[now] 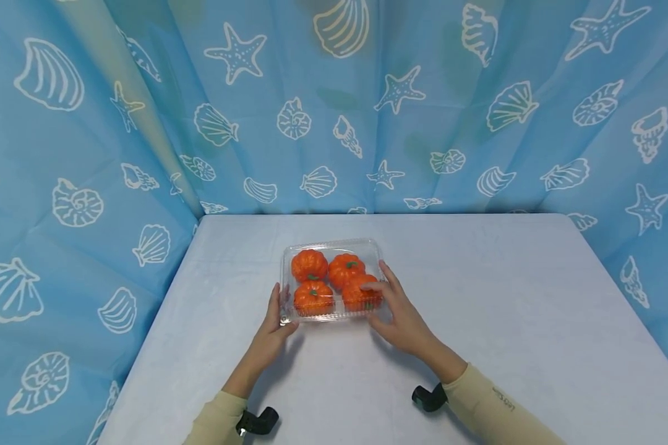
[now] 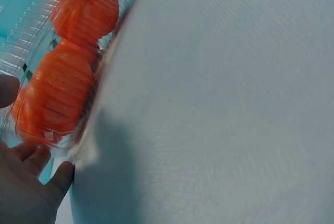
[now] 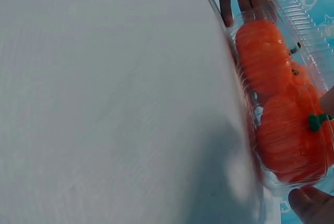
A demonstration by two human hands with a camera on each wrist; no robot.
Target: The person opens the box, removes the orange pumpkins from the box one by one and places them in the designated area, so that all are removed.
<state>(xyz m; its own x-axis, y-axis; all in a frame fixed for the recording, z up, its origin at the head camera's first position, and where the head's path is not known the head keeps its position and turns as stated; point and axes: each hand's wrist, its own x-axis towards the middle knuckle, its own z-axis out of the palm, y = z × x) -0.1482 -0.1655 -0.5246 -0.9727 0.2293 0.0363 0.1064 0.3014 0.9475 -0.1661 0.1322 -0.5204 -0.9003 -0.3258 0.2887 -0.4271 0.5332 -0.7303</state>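
Observation:
A clear plastic clamshell container [image 1: 372,252] holds several small orange toy pumpkins [image 1: 309,266] with green stems. My left hand [image 1: 269,343] grips the container's left end, its fingers along the side and its thumb at the front corner. At the other end, my right hand [image 1: 403,321] holds the right side. One of its fingers reaches over the front right pumpkin [image 1: 356,296]; whether that finger touches the pumpkin or plastic over it, I cannot tell. Ribbed walls of the container show close up beside pumpkins [image 2: 57,93] in the left wrist view and pumpkins [image 3: 287,135] in the right.
A white cloth covers the table [image 1: 506,296] under the container. Behind and at both sides hangs a blue curtain [image 1: 289,74] printed with white shells and starfish. Black wrist cameras [image 1: 258,421] sit by the sleeves [image 1: 492,405].

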